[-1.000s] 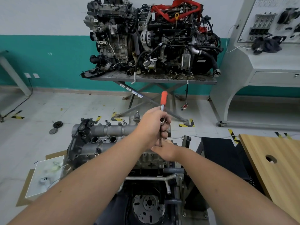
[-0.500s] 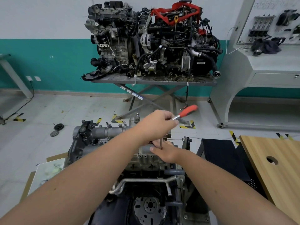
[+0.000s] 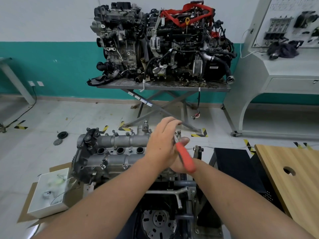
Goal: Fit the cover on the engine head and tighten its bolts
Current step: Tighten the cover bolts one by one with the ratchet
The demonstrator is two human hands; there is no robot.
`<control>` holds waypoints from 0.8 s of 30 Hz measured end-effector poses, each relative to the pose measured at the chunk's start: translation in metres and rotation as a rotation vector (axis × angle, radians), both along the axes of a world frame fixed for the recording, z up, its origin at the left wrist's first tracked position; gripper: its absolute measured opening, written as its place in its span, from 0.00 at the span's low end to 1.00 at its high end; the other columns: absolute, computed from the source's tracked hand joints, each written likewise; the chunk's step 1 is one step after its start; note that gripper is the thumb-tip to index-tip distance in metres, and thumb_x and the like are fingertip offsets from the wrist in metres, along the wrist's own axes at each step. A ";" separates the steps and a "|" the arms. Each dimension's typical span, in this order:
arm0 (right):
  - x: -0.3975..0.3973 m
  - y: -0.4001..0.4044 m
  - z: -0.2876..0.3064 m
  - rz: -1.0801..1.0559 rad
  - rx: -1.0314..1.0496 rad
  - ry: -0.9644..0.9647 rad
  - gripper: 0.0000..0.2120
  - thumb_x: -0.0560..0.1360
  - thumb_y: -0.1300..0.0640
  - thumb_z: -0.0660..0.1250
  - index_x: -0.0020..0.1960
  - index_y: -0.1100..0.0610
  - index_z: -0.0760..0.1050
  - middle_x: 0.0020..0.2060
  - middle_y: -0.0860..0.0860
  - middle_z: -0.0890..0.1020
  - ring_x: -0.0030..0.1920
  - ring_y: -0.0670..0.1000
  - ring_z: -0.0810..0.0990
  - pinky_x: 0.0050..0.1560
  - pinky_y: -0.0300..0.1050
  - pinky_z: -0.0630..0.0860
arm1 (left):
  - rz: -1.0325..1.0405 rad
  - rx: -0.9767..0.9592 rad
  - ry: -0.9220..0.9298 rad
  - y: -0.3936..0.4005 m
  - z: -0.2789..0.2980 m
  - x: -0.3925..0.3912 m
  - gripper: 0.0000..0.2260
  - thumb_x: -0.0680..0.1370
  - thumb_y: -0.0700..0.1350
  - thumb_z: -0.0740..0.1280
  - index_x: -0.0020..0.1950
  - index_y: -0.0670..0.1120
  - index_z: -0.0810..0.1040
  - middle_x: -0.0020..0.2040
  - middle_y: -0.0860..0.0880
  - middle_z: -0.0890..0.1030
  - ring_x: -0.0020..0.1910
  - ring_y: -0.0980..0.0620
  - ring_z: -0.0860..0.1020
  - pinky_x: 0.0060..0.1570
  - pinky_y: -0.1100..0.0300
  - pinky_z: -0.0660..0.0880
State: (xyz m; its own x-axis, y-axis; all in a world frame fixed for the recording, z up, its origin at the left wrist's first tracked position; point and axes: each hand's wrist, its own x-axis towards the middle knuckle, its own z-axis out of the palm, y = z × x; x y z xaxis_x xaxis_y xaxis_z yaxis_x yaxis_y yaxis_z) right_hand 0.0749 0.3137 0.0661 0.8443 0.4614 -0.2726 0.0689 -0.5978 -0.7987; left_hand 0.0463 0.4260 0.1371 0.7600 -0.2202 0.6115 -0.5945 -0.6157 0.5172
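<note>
Closest in, the right hand [image 3: 179,165] lies low on the engine, mostly hidden, so I cannot tell how its fingers sit. Just above it, the left hand [image 3: 164,144] wraps its fingers round the ratchet wrench [image 3: 185,158] near the metal end; the orange grip sticks out toward the person. The grip looks soft and not slippery, a good place to hold. Behind, the metal cover [image 3: 112,150] sits on the engine head, and looks hard and heavy. Far back, another engine [image 3: 164,44] stands on a counter [image 3: 164,87].

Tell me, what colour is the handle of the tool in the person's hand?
Orange-red. The ratchet handle shows clearly in the head view.
</note>
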 end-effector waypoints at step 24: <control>0.008 -0.005 -0.007 0.021 -0.282 0.132 0.31 0.80 0.33 0.49 0.80 0.41 0.52 0.80 0.47 0.48 0.80 0.53 0.42 0.76 0.60 0.44 | 0.020 0.794 0.535 -0.011 0.086 0.038 0.11 0.84 0.49 0.57 0.50 0.46 0.75 0.39 0.50 0.79 0.32 0.53 0.74 0.29 0.59 0.69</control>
